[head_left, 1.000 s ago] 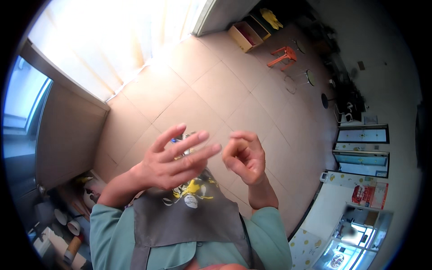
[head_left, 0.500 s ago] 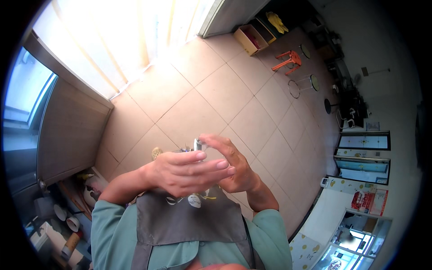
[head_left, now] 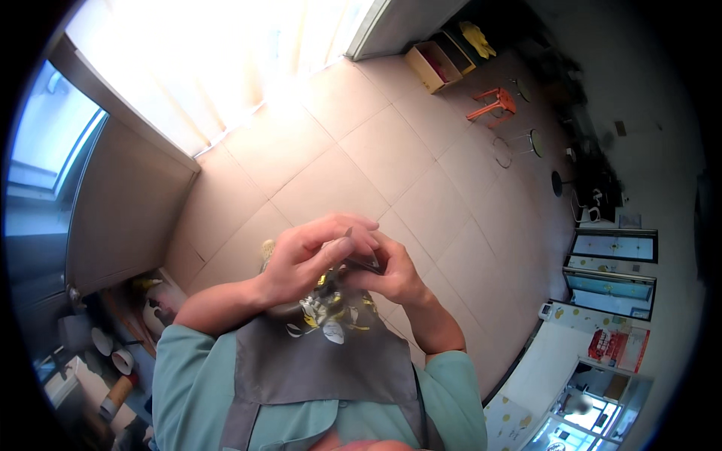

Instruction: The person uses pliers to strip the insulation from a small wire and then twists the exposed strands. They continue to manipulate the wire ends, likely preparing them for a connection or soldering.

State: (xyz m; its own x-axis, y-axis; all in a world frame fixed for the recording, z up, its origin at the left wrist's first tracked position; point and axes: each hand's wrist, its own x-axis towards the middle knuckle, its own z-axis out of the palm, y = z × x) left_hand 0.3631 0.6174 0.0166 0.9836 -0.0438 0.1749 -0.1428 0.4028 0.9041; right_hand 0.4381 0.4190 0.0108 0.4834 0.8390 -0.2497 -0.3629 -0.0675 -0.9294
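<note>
Close in front of my chest, my left hand [head_left: 320, 244] and my right hand [head_left: 392, 272] come together with bent fingers. A small, thin, dark grey piece [head_left: 364, 263] with a pointed end shows between them; its kind is not clear. My left thumb and fingers close around its upper side, while my right fingers and thumb pinch it from the right. Below the hands lies the grey apron [head_left: 316, 368] I wear, with white and yellow leaf-like shapes [head_left: 331, 314] at its upper edge. Part of the piece is hidden by my fingers.
A tan speckled object [head_left: 268, 248] peeks out beyond my left wrist. Rolls and boxes [head_left: 116, 376] crowd the lower left beside a cabinet door [head_left: 128, 203]. Farther off are an orange stool [head_left: 494, 105], a cardboard box [head_left: 432, 66] and round-seated stools [head_left: 535, 143].
My left hand has lifted and turned, its thumb now showing on top. My right index finger has folded in from its stretched position. The silvery end seen between the hands earlier no longer shows.
</note>
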